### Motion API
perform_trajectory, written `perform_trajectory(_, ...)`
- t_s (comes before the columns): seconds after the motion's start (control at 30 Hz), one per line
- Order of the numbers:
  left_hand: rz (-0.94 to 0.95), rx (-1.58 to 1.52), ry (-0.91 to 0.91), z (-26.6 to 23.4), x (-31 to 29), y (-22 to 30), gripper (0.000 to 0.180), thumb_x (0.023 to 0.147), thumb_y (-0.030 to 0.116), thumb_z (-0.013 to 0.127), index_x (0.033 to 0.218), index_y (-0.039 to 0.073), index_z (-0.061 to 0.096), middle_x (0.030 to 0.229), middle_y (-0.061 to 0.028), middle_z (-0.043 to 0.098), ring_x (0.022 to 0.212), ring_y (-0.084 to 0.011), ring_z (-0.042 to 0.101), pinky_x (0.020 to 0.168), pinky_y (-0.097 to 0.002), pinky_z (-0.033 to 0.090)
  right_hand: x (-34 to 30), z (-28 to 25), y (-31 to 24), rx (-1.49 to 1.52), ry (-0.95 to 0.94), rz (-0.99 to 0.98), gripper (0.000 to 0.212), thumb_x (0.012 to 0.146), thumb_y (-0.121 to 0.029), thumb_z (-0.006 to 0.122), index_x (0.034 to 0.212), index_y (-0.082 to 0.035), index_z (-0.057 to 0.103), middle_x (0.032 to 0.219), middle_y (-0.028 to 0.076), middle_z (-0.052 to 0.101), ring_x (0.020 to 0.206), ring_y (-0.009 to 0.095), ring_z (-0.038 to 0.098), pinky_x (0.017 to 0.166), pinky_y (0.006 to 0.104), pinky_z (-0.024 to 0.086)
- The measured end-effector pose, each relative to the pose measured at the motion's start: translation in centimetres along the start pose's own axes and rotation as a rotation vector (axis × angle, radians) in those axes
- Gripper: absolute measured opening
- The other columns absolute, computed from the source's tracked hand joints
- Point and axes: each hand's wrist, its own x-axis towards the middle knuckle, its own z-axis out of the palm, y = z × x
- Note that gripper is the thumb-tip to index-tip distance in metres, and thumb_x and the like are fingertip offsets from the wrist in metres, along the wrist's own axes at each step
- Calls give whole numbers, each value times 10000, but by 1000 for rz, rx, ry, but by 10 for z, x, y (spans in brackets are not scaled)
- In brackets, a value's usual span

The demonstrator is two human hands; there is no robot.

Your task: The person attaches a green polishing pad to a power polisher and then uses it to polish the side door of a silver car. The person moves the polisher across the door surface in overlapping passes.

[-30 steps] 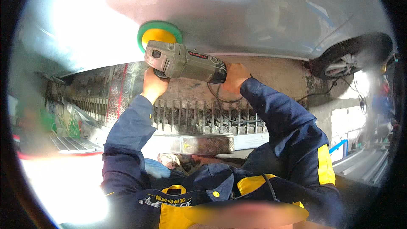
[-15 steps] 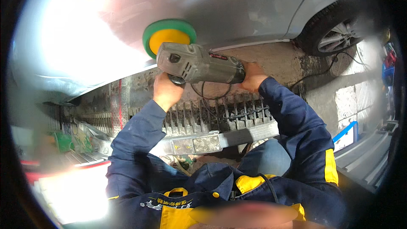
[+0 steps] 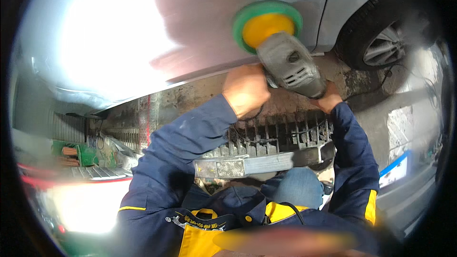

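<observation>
A grey electric polisher (image 3: 293, 64) is in both my hands, tilted with its head toward the car. Its round green pad (image 3: 243, 24) with a yellow backing (image 3: 266, 27) lies against the silver car door panel (image 3: 204, 24), just left of the door seam. My left hand (image 3: 246, 89) is closed at the side of the polisher's head; the grip itself is mostly hidden. My right hand (image 3: 329, 97) wraps the rear end of the body, its fingers partly behind the tool.
A car wheel (image 3: 383, 43) stands at the upper right, with a black cable (image 3: 371, 93) on the floor near it. Below the polisher runs a metal floor grate (image 3: 266, 138) beside a silver bar (image 3: 266, 163). Strong glare covers the left of the car.
The polisher has moved right and up along the panel, toward the seam and wheel. Its body has swung so the rear points down and right. Both hands have moved with it.
</observation>
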Motion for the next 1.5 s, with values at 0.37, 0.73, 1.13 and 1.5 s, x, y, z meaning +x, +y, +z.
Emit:
perform_trajectory(0.37, -136, -76, -35, -23, -9, -29, 262, 815, 158, 698, 1031, 23, 756, 937, -217, 780, 917, -422, 763, 785, -498, 614, 27, 46, -23, 216, -82, -69, 605, 706, -159, 917, 1260, -7, 728, 1184, 198, 786, 1110, 329, 759, 956, 462, 594)
perform_trajectory(0.73, -317, -259, 41, 4, -107, -185, 271, 835, 202, 707, 1065, 84, 788, 973, -189, 790, 954, -415, 762, 817, -508, 616, 9, 157, -145, 143, -139, -151, 590, 769, -247, 893, 1283, -12, 724, 1230, 205, 780, 1167, 353, 746, 969, 476, 597)
perform_trajectory(1.13, -427, -441, 65, 14, -197, -364, 316, 774, 255, 801, 1028, 67, 796, 982, -214, 778, 969, -414, 757, 847, -510, 618, 2, 278, -279, -19, -153, -271, 535, 793, -216, 888, 1268, -25, 733, 1249, 204, 773, 1158, 345, 750, 913, 472, 604)
perform_trajectory(1.5, -568, -377, 402, 34, -295, -522, 368, 764, 249, 841, 1069, 53, 779, 1020, -242, 769, 1002, -441, 743, 879, -516, 617, 1, 380, -435, -236, -228, -372, 667, 755, -289, 893, 1327, -15, 689, 1154, 244, 775, 1075, 449, 742, 932, 525, 596)
